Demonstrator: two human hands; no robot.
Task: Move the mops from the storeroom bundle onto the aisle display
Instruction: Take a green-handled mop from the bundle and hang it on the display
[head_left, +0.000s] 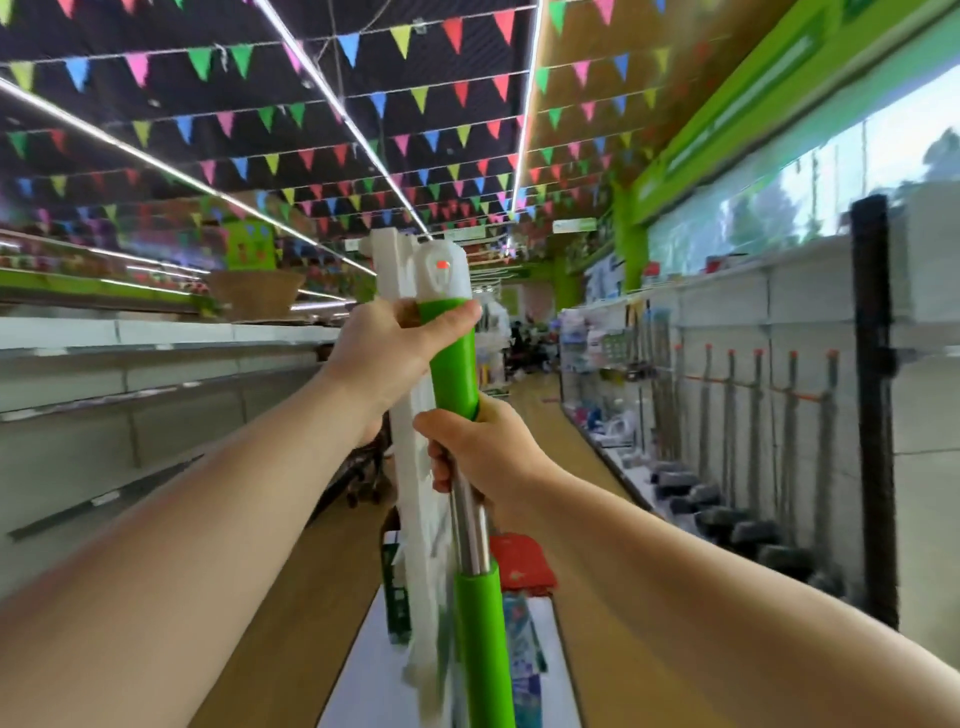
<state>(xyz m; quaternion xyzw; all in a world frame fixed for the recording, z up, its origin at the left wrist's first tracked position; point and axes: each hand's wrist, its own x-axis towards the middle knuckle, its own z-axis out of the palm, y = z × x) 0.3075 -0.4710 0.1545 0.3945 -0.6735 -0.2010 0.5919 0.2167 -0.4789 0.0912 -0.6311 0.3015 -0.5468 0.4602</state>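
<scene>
Mop: a mop (457, 364) with green grips and a bare steel shaft stands nearly upright in front of the person, in the middle of the aisle, held in both hands. Its white cap with an orange dot is at the top.
Wrap: a pale plastic sleeve (415, 467) runs down the mop's left side, loose and crumpled lower down.
Left hand: the left hand (384, 348) grips the upper green grip just under the cap, thumb laid across the front.
Right hand: the right hand (483, 447) is curled round the steel shaft just below the upper grip, above the lower green sleeve.
Display: along the right wall, a rack (753, 384) holds a row of mops hanging with orange-tipped handles up and dark heads near the floor. The held mop is well apart from it.
Left side: pale shelves (156, 374) run down the aisle.
Floor: wooden floor (545, 405); behind the mop's lower part lie a red item (519, 566) and some blurred packaging I cannot make out.
Ceiling: strings of coloured pennants (311, 156) cross a dark ceiling between light strips.
</scene>
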